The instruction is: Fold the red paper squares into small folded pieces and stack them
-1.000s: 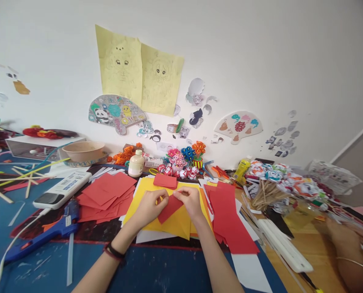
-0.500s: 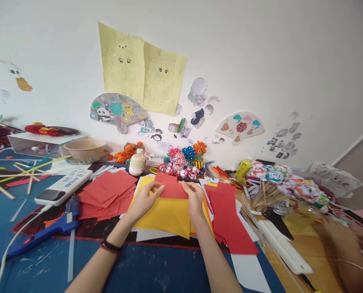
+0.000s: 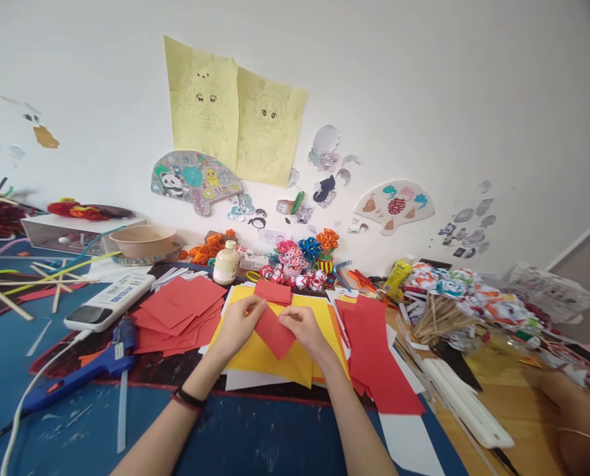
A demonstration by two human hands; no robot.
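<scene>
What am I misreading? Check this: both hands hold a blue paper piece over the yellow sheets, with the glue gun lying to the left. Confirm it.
One detail is wrong: the paper piece is red, not blue. The head view shows the left hand and right hand pinching it over the yellow sheets. The blue glue gun does lie to the left.

I'm looking at a home craft corner: a cluttered table (image 3: 255,436) with red paper sheets (image 3: 180,307), a glue gun (image 3: 84,370), and paper flowers (image 3: 307,251) against a wall of pinned drawings (image 3: 235,112).
</scene>
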